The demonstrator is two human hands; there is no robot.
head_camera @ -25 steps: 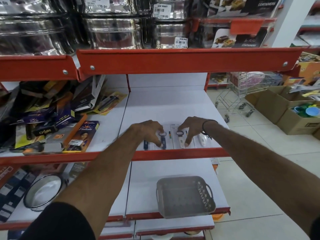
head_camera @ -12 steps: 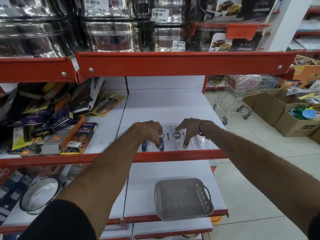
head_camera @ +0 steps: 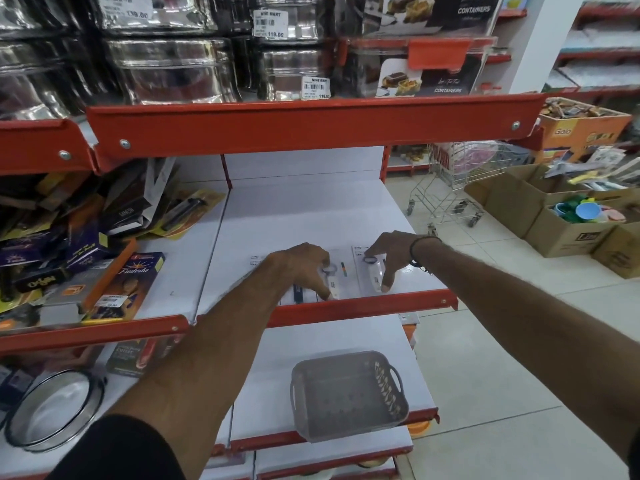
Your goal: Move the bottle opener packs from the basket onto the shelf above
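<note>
The bottle opener packs (head_camera: 346, 275) lie flat in a row at the front edge of the white shelf (head_camera: 304, 209), just behind its red lip, and both hands are down on them. The left hand (head_camera: 304, 265) presses spread fingertips onto a pack holding a white-handled opener, with a dark-handled pack just beside it under the wrist; the right hand (head_camera: 384, 256) pins the rightmost pack between thumb and fingers, neither hand lifting anything. The grey plastic basket (head_camera: 346, 427) sits on the shelf below, and its visible floor looks empty, so the move itself seems finished and only straightening the row appears left. To the left, on the same level, boxed knives and cutters (head_camera: 86, 251) lie in an untidy heap. Above, wrapped steel containers (head_camera: 173, 64) with price stickers fill the top shelf. Off to the right, on the tiled floor, stand a wire trolley (head_camera: 450, 195) and open cardboard cartons (head_camera: 561, 223) of goods.
</note>
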